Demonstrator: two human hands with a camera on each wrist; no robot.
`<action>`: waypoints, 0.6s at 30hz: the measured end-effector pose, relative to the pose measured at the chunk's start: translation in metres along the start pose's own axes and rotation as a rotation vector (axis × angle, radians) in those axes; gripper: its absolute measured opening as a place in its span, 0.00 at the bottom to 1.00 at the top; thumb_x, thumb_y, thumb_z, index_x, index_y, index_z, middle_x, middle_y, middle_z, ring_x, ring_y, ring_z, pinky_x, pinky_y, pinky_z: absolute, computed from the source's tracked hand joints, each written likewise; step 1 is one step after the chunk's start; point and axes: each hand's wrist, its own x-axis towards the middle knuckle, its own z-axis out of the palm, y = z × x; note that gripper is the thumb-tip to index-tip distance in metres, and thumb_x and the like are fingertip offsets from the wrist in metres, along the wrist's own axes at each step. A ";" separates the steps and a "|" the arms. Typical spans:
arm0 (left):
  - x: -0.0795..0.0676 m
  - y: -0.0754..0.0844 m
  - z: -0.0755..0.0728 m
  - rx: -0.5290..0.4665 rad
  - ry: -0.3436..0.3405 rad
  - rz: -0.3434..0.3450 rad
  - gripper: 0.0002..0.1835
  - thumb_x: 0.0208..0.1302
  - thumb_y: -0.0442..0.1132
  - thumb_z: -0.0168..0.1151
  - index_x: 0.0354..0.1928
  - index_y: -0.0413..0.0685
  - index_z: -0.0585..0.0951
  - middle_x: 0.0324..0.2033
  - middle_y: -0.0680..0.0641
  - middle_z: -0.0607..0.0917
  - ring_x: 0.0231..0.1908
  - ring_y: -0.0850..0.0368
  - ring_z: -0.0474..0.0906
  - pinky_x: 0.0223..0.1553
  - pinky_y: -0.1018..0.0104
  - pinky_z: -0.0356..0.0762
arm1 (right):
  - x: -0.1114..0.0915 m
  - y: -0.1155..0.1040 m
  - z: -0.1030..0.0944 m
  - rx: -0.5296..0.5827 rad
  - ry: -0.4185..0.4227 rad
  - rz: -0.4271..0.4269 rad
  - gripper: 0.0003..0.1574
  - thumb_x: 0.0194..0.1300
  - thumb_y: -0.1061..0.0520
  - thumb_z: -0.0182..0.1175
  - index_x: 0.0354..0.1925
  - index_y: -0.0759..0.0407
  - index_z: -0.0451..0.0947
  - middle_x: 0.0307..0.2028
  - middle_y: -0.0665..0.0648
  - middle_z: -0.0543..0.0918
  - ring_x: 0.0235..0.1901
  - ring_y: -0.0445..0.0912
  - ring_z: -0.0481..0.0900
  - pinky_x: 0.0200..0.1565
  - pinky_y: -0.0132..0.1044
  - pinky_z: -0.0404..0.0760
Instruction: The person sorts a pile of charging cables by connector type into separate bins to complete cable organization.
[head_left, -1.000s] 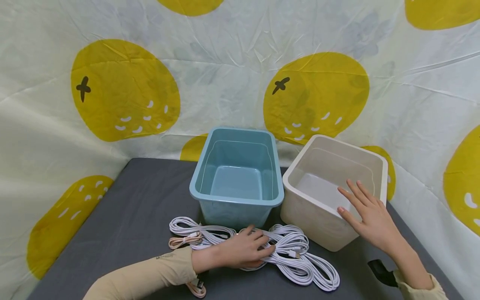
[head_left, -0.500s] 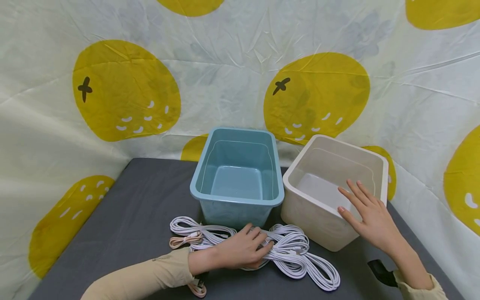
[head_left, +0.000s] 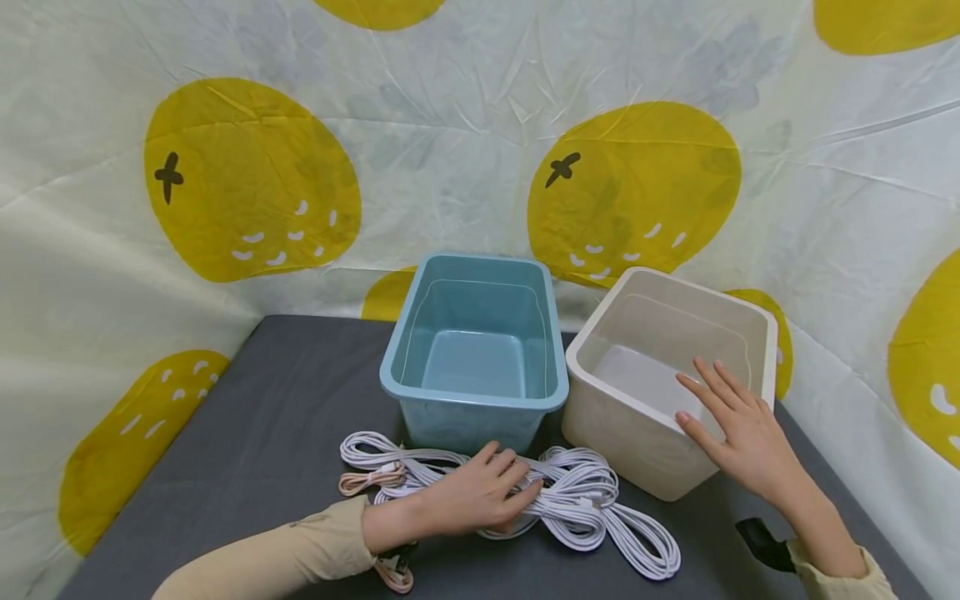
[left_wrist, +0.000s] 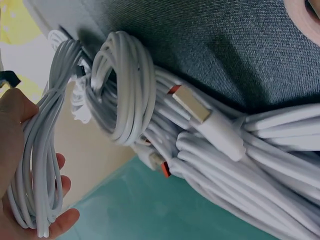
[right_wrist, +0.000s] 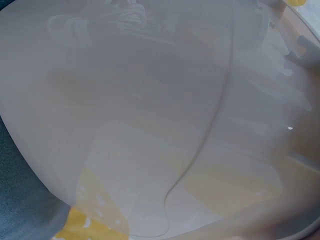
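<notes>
Holding one white cable bundle point(left_wrist: 46, 120) between thumb and fingers, the left hand point(head_left: 480, 497) is among other white cables point(head_left: 579, 498), before the blue bin point(head_left: 472, 425). The right hand point(head_left: 742, 437), with spread fingers, is at the beige bin point(head_left: 637, 442). Both stand on dark cloth point(head_left: 247, 450).

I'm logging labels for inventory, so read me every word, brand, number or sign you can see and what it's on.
No text can be read.
Left sleeve: small dark mark near the cuff, too small to read.
Backdrop cloth: dark crosses on yellow shapes, only a printed pattern.
White cables, cream bin, blue bin: no lettering visible.
</notes>
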 end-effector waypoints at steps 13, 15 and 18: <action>-0.010 -0.019 -0.026 0.023 0.030 -0.054 0.22 0.57 0.53 0.51 0.52 0.53 0.72 0.39 0.51 0.75 0.38 0.56 0.70 0.43 0.59 0.68 | 0.001 -0.001 -0.001 0.004 0.004 0.003 0.34 0.60 0.47 0.53 0.64 0.49 0.60 0.69 0.54 0.50 0.70 0.50 0.41 0.52 0.68 0.50; -0.012 -0.023 -0.030 0.025 0.045 -0.067 0.22 0.58 0.52 0.50 0.52 0.53 0.72 0.40 0.50 0.75 0.39 0.55 0.70 0.44 0.59 0.69 | 0.001 -0.001 -0.001 0.006 0.008 0.000 0.33 0.60 0.47 0.53 0.63 0.49 0.61 0.69 0.54 0.50 0.70 0.49 0.41 0.51 0.68 0.51; -0.015 -0.027 -0.037 0.020 0.062 -0.087 0.22 0.58 0.51 0.50 0.53 0.53 0.72 0.40 0.49 0.75 0.39 0.54 0.71 0.45 0.58 0.69 | 0.001 0.000 -0.001 0.010 0.012 -0.005 0.33 0.60 0.47 0.53 0.63 0.50 0.61 0.69 0.54 0.50 0.70 0.48 0.40 0.50 0.68 0.51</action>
